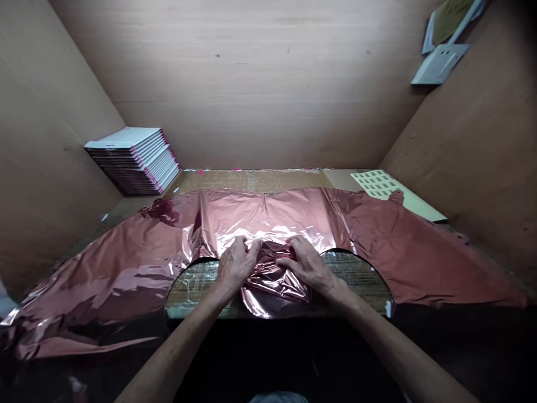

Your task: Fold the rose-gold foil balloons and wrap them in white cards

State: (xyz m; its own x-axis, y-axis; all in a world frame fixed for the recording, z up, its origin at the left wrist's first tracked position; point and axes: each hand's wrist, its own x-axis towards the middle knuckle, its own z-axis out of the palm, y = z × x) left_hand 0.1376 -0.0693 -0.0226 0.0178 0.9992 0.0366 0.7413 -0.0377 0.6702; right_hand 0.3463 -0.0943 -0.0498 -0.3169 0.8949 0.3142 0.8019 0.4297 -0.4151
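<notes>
Nearest me, my forearms (188,341) rise from the lower corners and converge over the near edge of the counter (195,285), whose bare wood shows through two rounded gaps in the foil. Between those gaps a middle tongue (268,309) of rose-gold foil comes back toward me, its rounded end at the counter's edge.

Just beyond that end lies the crumpled section (281,277), directly between my two hands. It sits to the right of my left hand (237,260) and to the left of my right hand (312,268); the right is slightly nearer, its thumb reaching in over the folds. My left fingers are bent against the foil, and my right thumb and forefinger stand apart; I cannot tell whether either hand has a fold pinched, because the undersides are hidden.

Past my fingertips, the rose-gold foil sheet (268,210), perhaps an unfilled balloon, spreads over the counter. Its long axis runs left to right across me, so the tongue lies square to it, and both ends trail well beyond my hands.

Farther off are a strip of brown cardboard (247,180), a yellowish sticker sheet (398,193) at right, and a white-topped stack (134,159) with pink-marked edges at left, before the plywood back wall (251,84).
</notes>
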